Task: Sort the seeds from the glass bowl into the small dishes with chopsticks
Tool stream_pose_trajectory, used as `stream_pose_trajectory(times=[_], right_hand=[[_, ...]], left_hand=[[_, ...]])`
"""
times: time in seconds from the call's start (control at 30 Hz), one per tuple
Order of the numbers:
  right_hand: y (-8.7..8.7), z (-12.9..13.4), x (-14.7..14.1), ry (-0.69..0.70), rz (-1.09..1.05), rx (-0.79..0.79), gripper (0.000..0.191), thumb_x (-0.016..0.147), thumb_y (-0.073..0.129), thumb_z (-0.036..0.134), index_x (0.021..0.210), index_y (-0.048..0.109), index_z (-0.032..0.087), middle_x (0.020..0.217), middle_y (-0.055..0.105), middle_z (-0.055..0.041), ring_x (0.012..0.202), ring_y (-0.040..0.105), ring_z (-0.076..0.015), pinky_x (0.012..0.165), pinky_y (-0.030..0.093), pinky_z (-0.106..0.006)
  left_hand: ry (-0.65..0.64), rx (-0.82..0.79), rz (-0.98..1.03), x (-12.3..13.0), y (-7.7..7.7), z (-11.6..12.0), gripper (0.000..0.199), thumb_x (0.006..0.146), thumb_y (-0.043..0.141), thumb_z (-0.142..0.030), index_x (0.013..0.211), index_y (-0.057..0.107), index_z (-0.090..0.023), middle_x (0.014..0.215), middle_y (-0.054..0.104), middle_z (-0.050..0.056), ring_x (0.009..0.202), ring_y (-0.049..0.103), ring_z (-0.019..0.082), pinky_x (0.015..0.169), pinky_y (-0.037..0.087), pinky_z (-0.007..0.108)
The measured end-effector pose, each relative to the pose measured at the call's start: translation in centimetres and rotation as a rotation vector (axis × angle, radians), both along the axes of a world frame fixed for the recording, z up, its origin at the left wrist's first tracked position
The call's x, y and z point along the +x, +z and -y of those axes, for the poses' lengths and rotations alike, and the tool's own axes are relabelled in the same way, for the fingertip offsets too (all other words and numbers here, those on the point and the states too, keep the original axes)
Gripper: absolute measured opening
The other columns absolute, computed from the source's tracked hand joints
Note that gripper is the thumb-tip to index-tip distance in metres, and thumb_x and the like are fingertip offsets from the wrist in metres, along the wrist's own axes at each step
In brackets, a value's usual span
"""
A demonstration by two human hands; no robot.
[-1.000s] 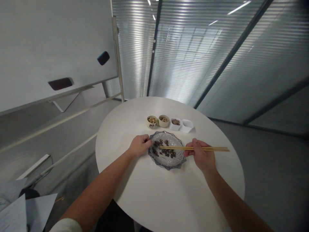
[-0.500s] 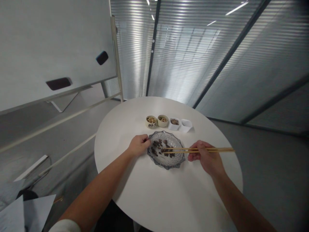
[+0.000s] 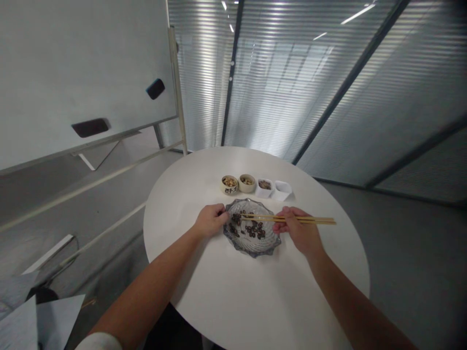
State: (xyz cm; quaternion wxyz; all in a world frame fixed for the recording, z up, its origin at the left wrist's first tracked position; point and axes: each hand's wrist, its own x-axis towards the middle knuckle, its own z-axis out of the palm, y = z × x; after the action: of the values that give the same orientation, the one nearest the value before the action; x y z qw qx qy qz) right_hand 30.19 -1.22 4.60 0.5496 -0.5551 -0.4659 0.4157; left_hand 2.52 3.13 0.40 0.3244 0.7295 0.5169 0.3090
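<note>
The hands are held apart. Wooden chopsticks (image 3: 288,219) are gripped by the right hand (image 3: 297,231) at 3 o'clock of a scalloped glass plate (image 3: 251,247), tips reaching over dark pieces (image 3: 251,229) on it. The left hand (image 3: 210,220) is curled against the plate's rim at 9 o'clock; any grip cannot be told. Two ceramic bowls (image 3: 229,184) and two white square dishes (image 3: 264,188) are lined up at 12 o'clock on the round white worktop (image 3: 204,272). A whiteboard (image 3: 83,73) stands at 10 o'clock.
</note>
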Motion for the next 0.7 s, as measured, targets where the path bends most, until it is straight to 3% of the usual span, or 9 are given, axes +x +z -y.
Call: stream_pose_trajectory(times=[0.2, 0.4, 0.7], right_hand=[[0.0, -0.6, -0.3, 0.019, 0.008, 0.052, 0.053, 0.073, 0.077, 0.070, 0.074, 0.068, 0.017, 0.054, 0.070, -0.0041, 0.042, 0.066, -0.0171, 0.043, 0.061, -0.028], [-0.5, -0.2, 0.0, 0.049, 0.095, 0.098, 0.043, 0.077, 0.081, 0.059, 0.075, 0.068, 0.018, 0.055, 0.070, -0.0030, 0.043, 0.066, -0.0161, 0.046, 0.061, -0.026], [-0.1, 0.4, -1.2, 0.024, 0.100, 0.072, 0.051, 0.077, 0.074, 0.069, 0.070, 0.064, 0.020, 0.054, 0.071, -0.0064, 0.043, 0.069, -0.0209, 0.044, 0.061, -0.029]], left_hand=[[0.007, 0.005, 0.005, 0.0, -0.1, 0.0, 0.025, 0.084, 0.051, -0.037, 0.067, 0.054, -0.019, 0.059, 0.042, -0.005, 0.060, 0.041, 0.011, 0.058, 0.027, 0.026], [0.004, 0.009, 0.011, 0.0, -0.3, -0.1, 0.026, 0.084, 0.051, -0.037, 0.066, 0.053, -0.019, 0.059, 0.041, -0.005, 0.060, 0.041, 0.011, 0.057, 0.027, 0.026], [0.001, 0.006, 0.015, -0.1, -0.3, -0.1, 0.026, 0.084, 0.052, -0.037, 0.066, 0.052, -0.019, 0.058, 0.041, -0.005, 0.060, 0.040, 0.010, 0.057, 0.026, 0.026]])
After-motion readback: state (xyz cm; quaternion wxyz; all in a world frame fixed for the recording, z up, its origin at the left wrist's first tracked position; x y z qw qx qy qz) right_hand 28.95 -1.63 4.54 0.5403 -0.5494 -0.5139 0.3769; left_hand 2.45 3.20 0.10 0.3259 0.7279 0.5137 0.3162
